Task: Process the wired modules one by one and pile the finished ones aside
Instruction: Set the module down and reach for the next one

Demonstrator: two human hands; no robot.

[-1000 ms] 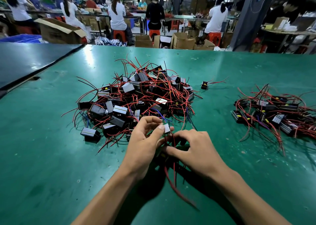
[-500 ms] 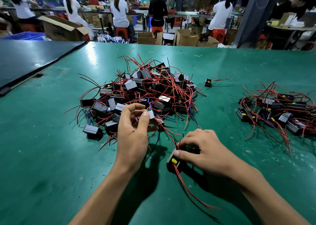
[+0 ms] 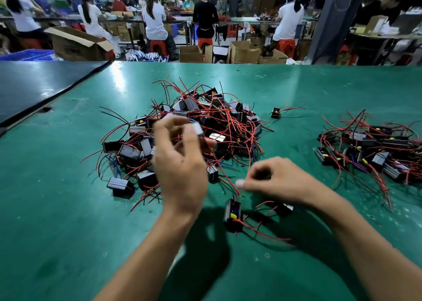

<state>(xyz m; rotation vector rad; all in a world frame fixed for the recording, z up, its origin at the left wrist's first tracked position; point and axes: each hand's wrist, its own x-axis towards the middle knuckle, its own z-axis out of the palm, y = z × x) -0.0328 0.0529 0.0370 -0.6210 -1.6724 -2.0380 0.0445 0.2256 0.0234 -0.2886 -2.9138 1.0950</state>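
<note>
Black casing, a yellow dot and loose red leads mark the module (image 3: 233, 211) we are working on. It lies on the green table (image 3: 68, 209) just in front of us, below and a little left of our right hand (image 3: 280, 182). Half a second ago that hand pressed the module down at its fingertips. It has since drawn up and away, and the module lies free on the mat. The fingers are curled under with the thumb reaching left, but we cannot tell whether they pinch one of the red leads.

Our left hand (image 3: 180, 163), blurred with motion, has lifted higher over the big heap (image 3: 217, 118) of tangled modules. It pinches a small pale piece (image 3: 196, 128) between thumb and fingertips.

We judge that this unit's step is nearly done, or that the piece is about to be set down or swapped. The module would then go to the smaller pile (image 3: 370, 147), well apart on our right.

One stray module (image 3: 275, 113) lies alone between the two heaps. Beyond the table, people sit working at other benches.
</note>
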